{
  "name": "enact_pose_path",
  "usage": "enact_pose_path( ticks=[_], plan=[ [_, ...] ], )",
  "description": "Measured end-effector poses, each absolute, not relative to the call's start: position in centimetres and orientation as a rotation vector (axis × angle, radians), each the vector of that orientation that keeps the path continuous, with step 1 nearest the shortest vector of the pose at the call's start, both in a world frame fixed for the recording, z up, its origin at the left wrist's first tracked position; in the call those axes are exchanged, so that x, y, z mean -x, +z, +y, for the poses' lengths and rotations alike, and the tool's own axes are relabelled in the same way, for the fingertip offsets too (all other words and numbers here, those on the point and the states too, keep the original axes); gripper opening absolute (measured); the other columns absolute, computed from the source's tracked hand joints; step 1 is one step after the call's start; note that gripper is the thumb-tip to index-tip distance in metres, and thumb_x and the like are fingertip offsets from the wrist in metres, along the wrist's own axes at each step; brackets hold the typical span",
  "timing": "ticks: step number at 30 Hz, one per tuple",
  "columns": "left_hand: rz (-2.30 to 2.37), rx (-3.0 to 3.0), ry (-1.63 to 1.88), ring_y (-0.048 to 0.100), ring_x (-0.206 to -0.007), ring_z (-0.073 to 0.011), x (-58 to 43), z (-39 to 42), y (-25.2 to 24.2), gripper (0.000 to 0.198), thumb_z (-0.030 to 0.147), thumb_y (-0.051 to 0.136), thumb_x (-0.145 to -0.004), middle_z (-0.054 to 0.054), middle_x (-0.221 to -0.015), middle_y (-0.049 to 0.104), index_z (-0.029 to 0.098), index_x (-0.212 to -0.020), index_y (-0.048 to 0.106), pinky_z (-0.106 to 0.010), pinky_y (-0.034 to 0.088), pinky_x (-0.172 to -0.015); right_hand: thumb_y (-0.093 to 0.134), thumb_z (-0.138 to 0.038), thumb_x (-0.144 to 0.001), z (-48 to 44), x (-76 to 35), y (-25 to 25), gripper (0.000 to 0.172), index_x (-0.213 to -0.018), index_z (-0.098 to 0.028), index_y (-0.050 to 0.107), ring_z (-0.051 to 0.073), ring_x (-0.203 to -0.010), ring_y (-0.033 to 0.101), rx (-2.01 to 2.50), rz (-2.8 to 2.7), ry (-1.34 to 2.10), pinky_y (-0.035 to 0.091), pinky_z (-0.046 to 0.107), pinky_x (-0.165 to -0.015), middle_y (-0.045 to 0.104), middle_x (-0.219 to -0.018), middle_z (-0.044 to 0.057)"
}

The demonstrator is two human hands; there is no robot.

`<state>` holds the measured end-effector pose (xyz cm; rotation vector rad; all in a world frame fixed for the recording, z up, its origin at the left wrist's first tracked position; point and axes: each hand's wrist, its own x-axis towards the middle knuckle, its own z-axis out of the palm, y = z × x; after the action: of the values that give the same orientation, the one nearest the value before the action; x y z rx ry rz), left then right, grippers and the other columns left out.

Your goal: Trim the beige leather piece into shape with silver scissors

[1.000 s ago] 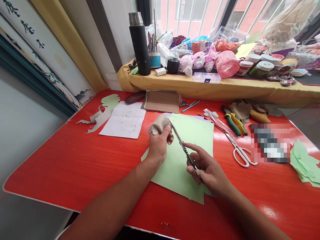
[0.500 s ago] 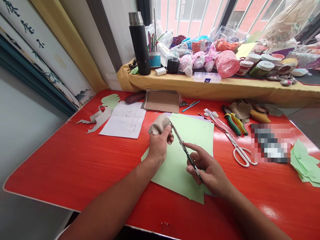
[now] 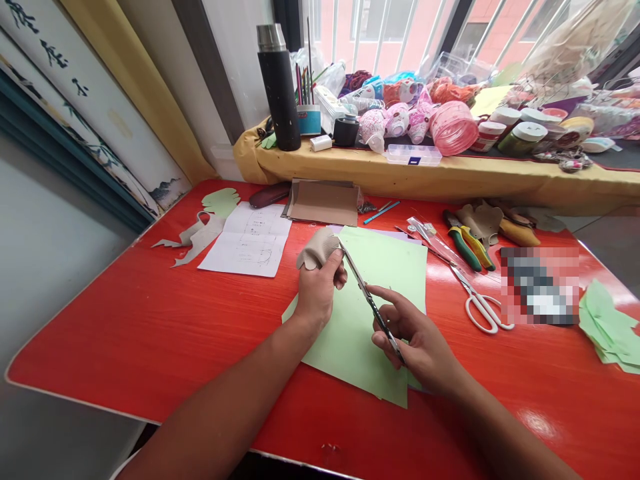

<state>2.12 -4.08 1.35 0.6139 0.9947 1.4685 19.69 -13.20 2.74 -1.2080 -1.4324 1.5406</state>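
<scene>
Right hand [image 3: 415, 333]: grip curled loosely round a slim metal tool [image 3: 369, 297], index finger stretched along it.
Green sheets [image 3: 355, 353]: on the red table [image 3: 150, 333], under both hands.
Slim metal tool: probably scissors seen edge-on, tip right at the beige piece [image 3: 317, 248]; can't tell if any blades are parted.
White-handled scissors [image 3: 483, 310]: lying off to the right, nobody touching them.
Left hand [image 3: 315, 293]: grip closed in a pinch on the beige piece, thumb uppermost.
Beige piece: held over the green sheets, curling past the fist. Looks light, floppy, soft, probably not slippery or fragile. Imo pinch it by the edge near the tip, fingers clear.
Printed sheet [image 3: 247, 243]: left side, beside some pale offcuts [image 3: 203, 235].
Black flask [image 3: 279, 93]: way back on the sill [image 3: 345, 160].
</scene>
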Motion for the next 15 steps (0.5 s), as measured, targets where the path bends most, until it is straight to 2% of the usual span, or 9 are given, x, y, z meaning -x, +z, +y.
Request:
enact_pose_path(
  ticks=[7, 15],
  plan=[
    [0.996, -0.619, 1.465, 0.053, -0.052, -0.0095, -2.14, -4.1, 1.37, 0.031, 0.038, 0.088, -0.077, 0.004, -0.063, 0.056, 0.018, -0.08, 0.065, -0.023, 0.037, -0.046, 0.077, -0.057, -0.097, -13.04, -19.58, 2.82, 0.07, -0.154, -0.028, 0.051, 0.012, -0.053, 0.044, 1.218, -1.415, 1.561, 0.038, 0.029, -0.051, 0.046, -0.079, -0.007],
    [1.007, -0.61, 1.458, 0.054, -0.051, -0.0094, -2.2, -4.15, 1.36, 0.033, 0.039, 0.089, -0.075, 0.004, -0.062, 0.056, 0.018, -0.081, 0.065, -0.023, 0.038, -0.047, 0.08, -0.053, -0.095, -13.13, -19.42, 2.92, 0.068, -0.153, -0.029, 0.053, 0.012, -0.052, 0.043, 1.223, -1.371, 1.565, 0.036, 0.028, -0.049, 0.041, -0.078, -0.008]
  ],
)
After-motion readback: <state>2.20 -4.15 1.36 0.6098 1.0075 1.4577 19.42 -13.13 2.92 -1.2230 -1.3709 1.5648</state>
